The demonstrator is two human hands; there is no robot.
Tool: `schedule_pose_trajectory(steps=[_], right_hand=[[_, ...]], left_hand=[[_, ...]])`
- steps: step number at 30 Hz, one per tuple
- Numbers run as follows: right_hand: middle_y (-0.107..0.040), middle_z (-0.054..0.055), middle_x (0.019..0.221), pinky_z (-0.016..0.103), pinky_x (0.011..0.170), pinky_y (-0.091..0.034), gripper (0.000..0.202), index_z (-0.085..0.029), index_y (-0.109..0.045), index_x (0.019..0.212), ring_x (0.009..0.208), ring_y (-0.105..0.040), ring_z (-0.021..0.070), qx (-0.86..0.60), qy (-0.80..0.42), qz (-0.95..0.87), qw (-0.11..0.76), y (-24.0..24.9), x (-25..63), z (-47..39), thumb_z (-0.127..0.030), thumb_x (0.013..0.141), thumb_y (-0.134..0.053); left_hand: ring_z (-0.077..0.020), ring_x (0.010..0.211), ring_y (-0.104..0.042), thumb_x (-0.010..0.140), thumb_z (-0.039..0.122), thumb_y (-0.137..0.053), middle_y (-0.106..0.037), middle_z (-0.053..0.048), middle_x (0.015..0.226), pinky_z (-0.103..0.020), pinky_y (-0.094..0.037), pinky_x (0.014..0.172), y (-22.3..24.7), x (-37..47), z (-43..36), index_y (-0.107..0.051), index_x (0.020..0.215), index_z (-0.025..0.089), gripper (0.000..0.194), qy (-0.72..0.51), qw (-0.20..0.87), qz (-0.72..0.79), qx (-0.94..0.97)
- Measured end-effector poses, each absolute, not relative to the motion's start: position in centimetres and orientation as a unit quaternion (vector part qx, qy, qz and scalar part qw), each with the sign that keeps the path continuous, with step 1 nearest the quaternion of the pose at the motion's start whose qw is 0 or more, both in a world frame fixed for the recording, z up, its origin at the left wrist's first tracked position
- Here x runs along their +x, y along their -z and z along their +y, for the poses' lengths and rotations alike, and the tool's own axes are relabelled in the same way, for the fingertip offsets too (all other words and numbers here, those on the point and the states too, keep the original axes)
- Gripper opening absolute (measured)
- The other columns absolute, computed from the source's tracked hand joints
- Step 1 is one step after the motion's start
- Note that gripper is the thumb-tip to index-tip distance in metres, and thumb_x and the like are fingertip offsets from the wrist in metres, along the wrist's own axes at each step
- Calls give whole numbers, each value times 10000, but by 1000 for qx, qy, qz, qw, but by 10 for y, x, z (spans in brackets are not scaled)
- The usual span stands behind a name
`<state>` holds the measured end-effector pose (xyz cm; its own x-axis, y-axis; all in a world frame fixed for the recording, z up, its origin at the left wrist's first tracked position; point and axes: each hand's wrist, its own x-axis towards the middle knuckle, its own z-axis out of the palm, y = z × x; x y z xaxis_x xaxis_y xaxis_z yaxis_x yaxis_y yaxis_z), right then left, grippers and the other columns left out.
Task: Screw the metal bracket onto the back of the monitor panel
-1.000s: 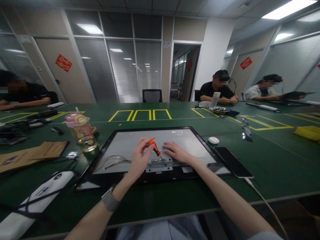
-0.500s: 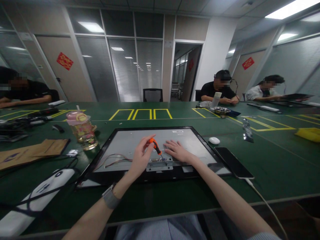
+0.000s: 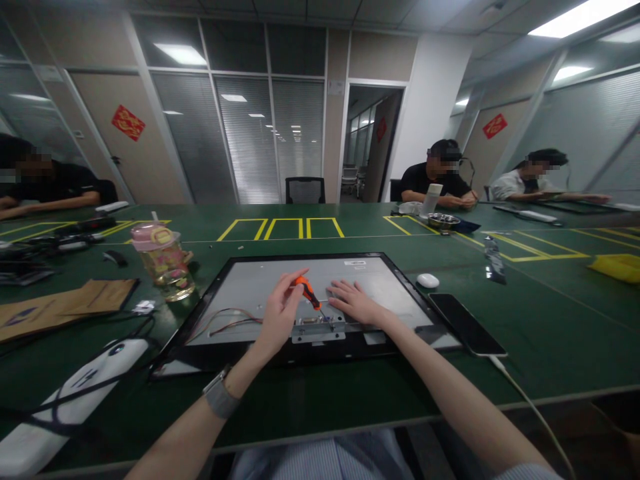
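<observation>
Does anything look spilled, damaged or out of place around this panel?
Nothing stands out: no spill shows by the cup, and the panel lies flat, with loose wires across its left side. Fine scratches can't be judged.

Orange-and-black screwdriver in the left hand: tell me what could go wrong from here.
Tilted, the orange-and-black screwdriver might slip near the silver metal bracket and scratch the flat grey panel. The bare right hand, spread close by, could get jabbed. The bare left hand might snag the thin coloured wires beside it.

Pink-lidded bottle near brown paper, phone near small white case, 1 black chair farther off
</observation>
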<state>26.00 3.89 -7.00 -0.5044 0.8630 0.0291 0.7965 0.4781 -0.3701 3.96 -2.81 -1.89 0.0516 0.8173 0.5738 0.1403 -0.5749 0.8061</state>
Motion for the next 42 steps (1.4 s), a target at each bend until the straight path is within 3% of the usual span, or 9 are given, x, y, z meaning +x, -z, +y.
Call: schedule_pose_trajectory(steps=[4, 10, 16, 22, 29, 36, 42], right_hand=[[-260, 77, 1514, 571, 1090, -83, 555, -266, -383, 1403, 1394, -163, 315, -487, -150, -854, 105, 68, 260, 38, -567, 949, -278], [-257, 79, 1515, 559, 1097, -70, 564, -261, -380, 1405, 1398, -154, 305, -486, -151, -854, 108, 67, 259, 36, -575, 950, -269], [-253, 83, 1516, 562, 1095, -69, 574, -256, -381, 1405, 1394, -163, 313, -485, -149, -855, 107, 69, 260, 38, -581, 949, -252], [-250, 80, 1517, 555, 1097, -76, 560, -260, -379, 1405, 1397, -155, 310, -485, -146, -856, 105, 69, 259, 37, -568, 949, -270], [-259, 85, 1513, 577, 1089, -88, 575, -258, -378, 1405, 1394, -163, 316, -486, -148, -855, 108, 70, 260, 38, -582, 948, -250], [-259, 87, 1513, 578, 1088, -102, 567, -252, -375, 1407, 1393, -167, 315, -484, -139, -858, 104, 71, 260, 38, -570, 952, -259], [-254, 80, 1515, 570, 1094, -86, 570, -259, -375, 1409, 1393, -170, 310, -489, -143, -854, 106, 70, 260, 37, -575, 950, -256]], left_hand=[[-162, 961, -570, 907, 292, -460, -598, -59, 1004, -296, -443, 885, 22, 39, -27, -615, 1158, 198, 310, -586, 304, 341, 670], [-126, 812, -577, 863, 305, -544, -546, -28, 889, -255, -475, 790, 20, 41, -27, -657, 1087, 196, 273, -594, 272, 356, 668], [-172, 990, -583, 905, 286, -460, -631, -72, 1038, -323, -433, 938, 20, 40, -29, -613, 1145, 188, 300, -591, 309, 352, 657], [-151, 878, -580, 829, 314, -590, -562, -50, 967, -279, -491, 815, 24, 41, -27, -673, 1060, 211, 267, -597, 287, 338, 669], [-174, 977, -589, 905, 295, -469, -624, -76, 1028, -335, -449, 925, 21, 41, -31, -608, 1144, 187, 297, -589, 320, 342, 659], [-148, 868, -586, 843, 309, -568, -557, -39, 924, -273, -483, 815, 23, 41, -26, -663, 1075, 206, 271, -594, 286, 350, 666], [-184, 985, -607, 894, 315, -482, -655, -82, 1054, -340, -447, 935, 21, 40, -28, -590, 1164, 186, 318, -586, 334, 355, 648]])
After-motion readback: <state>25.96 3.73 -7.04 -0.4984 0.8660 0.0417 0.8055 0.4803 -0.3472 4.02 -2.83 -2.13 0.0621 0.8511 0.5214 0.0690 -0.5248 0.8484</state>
